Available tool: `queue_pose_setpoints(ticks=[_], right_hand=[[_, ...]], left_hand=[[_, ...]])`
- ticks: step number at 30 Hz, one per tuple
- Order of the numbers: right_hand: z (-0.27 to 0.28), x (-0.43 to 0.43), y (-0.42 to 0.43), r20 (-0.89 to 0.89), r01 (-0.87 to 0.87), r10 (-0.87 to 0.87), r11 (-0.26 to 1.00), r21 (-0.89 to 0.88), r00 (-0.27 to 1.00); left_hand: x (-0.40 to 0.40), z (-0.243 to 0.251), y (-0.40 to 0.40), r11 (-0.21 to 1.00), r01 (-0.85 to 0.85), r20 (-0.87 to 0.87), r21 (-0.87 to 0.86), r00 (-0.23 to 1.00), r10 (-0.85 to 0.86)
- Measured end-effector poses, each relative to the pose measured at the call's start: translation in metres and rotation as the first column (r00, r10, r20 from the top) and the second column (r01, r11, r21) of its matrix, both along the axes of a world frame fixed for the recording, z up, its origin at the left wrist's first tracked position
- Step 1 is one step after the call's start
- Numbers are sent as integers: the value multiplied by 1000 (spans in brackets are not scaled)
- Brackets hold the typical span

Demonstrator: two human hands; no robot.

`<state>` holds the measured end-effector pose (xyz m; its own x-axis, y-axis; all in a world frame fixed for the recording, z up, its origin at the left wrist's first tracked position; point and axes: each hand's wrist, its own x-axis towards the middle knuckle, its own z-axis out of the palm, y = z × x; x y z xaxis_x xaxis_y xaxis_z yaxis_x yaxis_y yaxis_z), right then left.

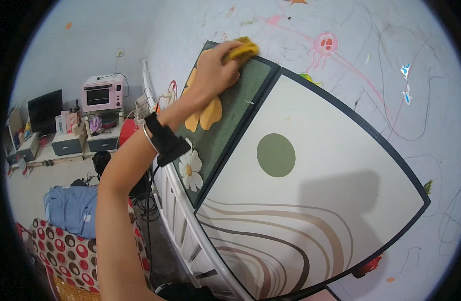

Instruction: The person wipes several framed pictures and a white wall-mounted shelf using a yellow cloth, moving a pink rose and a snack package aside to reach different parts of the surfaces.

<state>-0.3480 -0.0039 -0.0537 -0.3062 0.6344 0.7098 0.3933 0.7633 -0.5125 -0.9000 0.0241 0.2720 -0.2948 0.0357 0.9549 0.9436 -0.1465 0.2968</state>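
Observation:
My left hand, with a black strap on the wrist, grips a bunched yellow cloth. The cloth is pressed at the top edge of a dark-framed green panel painted with yellow and white flowers; the hand and forearm cover part of it. Joined along a dark border is a larger cream panel, which bears a green circle and wavy brown lines. A shadow falls across its lower right. My right hand is out of view.
A white metal rail runs along the panels' lower left edge. Behind the panels is a scribbled wall with stickers. Farther left are a pink toaster oven, a dark television and blue fabric over a patterned cover. A black cable hangs near my forearm.

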Motion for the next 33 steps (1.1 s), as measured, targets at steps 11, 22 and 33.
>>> queue_pose_setpoints(ticks=[11,22,33], right_hand=[[-1,0,-3,16,12,-12,1000,-10,1000],[3,-5,-10,16,37,-36,998,-43,999],[15,-13,-20,22,103,-103,995,0,994]], left_hand=[[3,-12,10,994,-18,-272,103,961,46],[-142,-31,4,952,-296,218,85,937,272],[-172,-17,11,912,-402,288,77,885,365]])
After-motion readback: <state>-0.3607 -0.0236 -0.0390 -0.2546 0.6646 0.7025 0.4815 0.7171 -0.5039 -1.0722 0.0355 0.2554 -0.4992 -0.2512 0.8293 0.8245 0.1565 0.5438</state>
